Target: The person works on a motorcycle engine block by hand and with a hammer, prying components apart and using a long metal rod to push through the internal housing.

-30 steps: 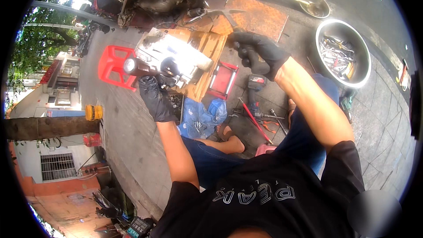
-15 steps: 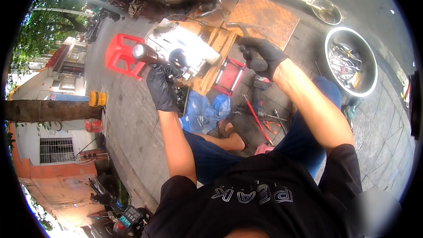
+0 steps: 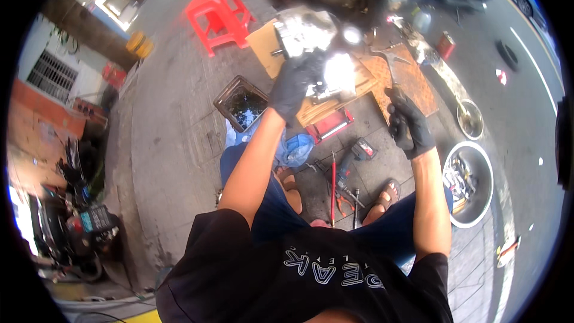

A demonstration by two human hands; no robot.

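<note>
A silvery metal casting (image 3: 306, 29), partly washed out by glare, rests on wooden boards (image 3: 312, 112) ahead of me. My left hand (image 3: 294, 85), in a black glove, is against the casting's near side, its fingers closed over part of it; glare and blur hide the fingertips. To the right, my gloved right hand (image 3: 411, 124) grips the handle of a hammer (image 3: 391, 58). The hammer's head points away from me, above a rusty sheet (image 3: 412, 78), apart from the casting.
A red stool (image 3: 218, 15) stands at far left. Nearer lie a tray of dark liquid (image 3: 244, 104), a blue plastic bag (image 3: 296, 151), a red frame (image 3: 330, 125), a power drill (image 3: 356, 155), and a red bar (image 3: 333, 191). A metal basin (image 3: 485, 188) of tools sits right.
My view has swung round, bringing the road more into sight. My left hand has shifted over the casting. My right hand has turned the hammer more upright, away from the boards.
</note>
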